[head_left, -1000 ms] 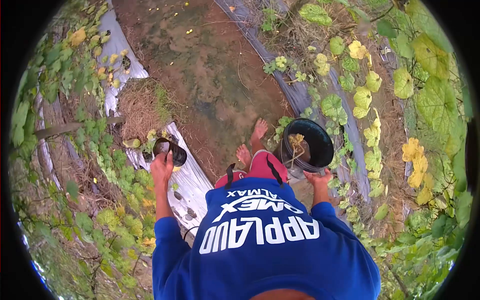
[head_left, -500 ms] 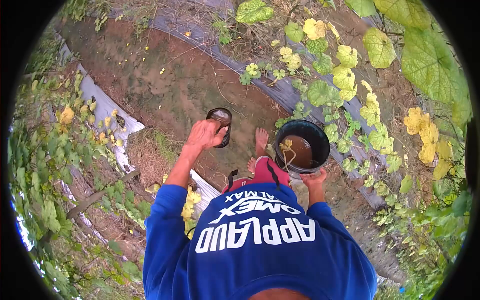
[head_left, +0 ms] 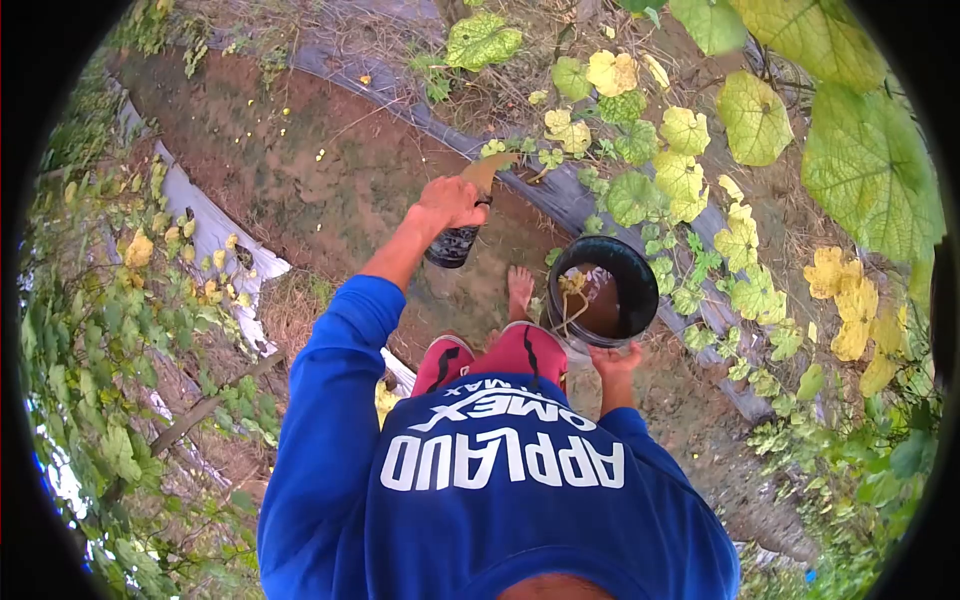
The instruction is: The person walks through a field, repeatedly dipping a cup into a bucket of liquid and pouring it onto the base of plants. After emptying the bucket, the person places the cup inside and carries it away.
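Observation:
My left hand (head_left: 452,202) is closed around a small dark container (head_left: 452,247), tilted with its mouth away from me. A sheet of brown liquid (head_left: 488,172) flies out of it toward the plants at the upper right. My right hand (head_left: 614,360) grips the near rim of a black bucket (head_left: 640,275). Brown liquid (head_left: 600,305) lies inside the bucket, and a pale cord-like strand with a yellowish piece (head_left: 572,288) hangs at its left side.
Green and yellow leafy vines (head_left: 680,170) grow along grey plastic sheeting (head_left: 560,195) on the right. A bare soil path (head_left: 290,150) runs beyond my bare foot (head_left: 520,288). More vines (head_left: 110,330) and torn sheeting (head_left: 205,215) line the left.
My left hand has moved up and right and tipped the container, and brown liquid is now in the air. My right hand still holds the bucket in nearly the same place.

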{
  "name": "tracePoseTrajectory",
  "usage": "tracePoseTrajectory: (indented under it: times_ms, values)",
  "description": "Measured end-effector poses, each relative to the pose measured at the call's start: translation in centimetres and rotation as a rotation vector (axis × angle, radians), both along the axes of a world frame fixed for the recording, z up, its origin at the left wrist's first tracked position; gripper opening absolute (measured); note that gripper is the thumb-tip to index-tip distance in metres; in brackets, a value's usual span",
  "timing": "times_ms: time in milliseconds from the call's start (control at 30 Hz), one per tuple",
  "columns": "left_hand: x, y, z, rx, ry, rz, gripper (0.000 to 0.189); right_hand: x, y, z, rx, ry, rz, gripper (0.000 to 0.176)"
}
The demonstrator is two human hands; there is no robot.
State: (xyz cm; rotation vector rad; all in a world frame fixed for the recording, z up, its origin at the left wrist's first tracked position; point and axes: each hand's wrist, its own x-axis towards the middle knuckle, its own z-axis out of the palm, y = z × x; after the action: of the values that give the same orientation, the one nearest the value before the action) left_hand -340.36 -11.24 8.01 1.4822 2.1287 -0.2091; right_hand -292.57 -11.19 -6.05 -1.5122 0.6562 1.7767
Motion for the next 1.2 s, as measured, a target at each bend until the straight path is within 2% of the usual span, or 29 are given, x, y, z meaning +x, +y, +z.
tracePoseTrajectory:
  times_ms: [133, 300, 367, 400, 467, 533, 600, 667, 800, 900, 933, 1000, 1067, 1100, 1133, 1200]
  values:
    - [-0.8, 0.3, 1.2, 0.009, -0.03, -0.021, 0.049, 0.2, 0.3, -3.0, -0.007, 0.033, 0.016, 0.095]
    - [-1.7, -2.4, 3.6, 0.104, -0.088, 0.013, 0.044, -2.0, 2.2, -2.3, -0.004, -0.02, 0.06, 0.092]
    - [-1.9, -4.7, 4.5, 0.334, -0.132, 0.166, 0.038, -3.0, 2.9, -2.5, -0.001, -0.032, 0.092, 0.091]
    - [-2.4, -6.2, 4.6, 0.342, -0.111, 0.202, 0.038, -3.2, 3.2, -2.8, -0.004, -0.032, 0.092, 0.089]
    - [-3.3, -9.3, 4.3, 0.549, -0.126, 0.301, 0.037, -4.8, 3.5, -2.2, 0.002, -0.021, 0.131, 0.087]
    - [-4.7, -12.6, 4.0, 0.571, -0.106, 0.377, 0.037, -6.7, 4.0, -0.4, 0.062, -0.019, 0.18, 0.093]
    - [-6.5, -16.1, 3.8, 0.62, -0.095, 0.431, 0.037, -8.3, 4.6, 0.2, 0.018, -0.075, 0.203, 0.092]
    - [-8.8, -19.9, 3.8, 0.615, -0.09, 0.494, 0.036, -9.6, 4.9, -0.6, 0.098, -0.089, 0.289, 0.091]
    - [-14.2, -27.8, 2.4, 0.49, -0.086, 0.623, 0.035, -14.9, 4.8, 1.8, 0.041, -0.148, 0.352, 0.083]
    - [-18.3, -34.2, 1.0, 0.449, -0.092, 0.672, 0.035, -16.3, 4.4, -0.7, 0.187, -0.156, 0.445, 0.085]
    - [-19.9, -36.0, 0.2, 0.464, -0.079, 0.711, 0.035, -18.2, 3.8, 0.2, 0.2, -0.158, 0.453, 0.085]
    - [-22.0, -40.5, -1.2, 0.409, -0.066, 0.792, 0.036, -23.0, 3.2, 2.6, 0.06, -0.221, 0.352, 0.084]
    - [-24.2, -43.9, -1.8, 0.427, -0.076, 0.82, 0.037, -28.5, 2.2, 4.7, 0.192, -0.28, 0.496, 0.08]
    - [-25.3, -45.7, -2.4, 0.419, -0.054, 0.876, 0.037, -26.8, 4.1, 0.4, 0.32, -0.298, 0.674, 0.08]
    - [-26.1, -47.1, -3.3, 0.389, -0.081, 0.896, 0.038, -30.2, 3.9, 2.4, 0.16, -0.202, 0.512, 0.088]
    - [-27.8, -50.0, -3.9, 0.359, -0.112, 0.945, 0.039, -32.9, 5.2, -0.5, 0.132, -0.247, 0.53, 0.093]
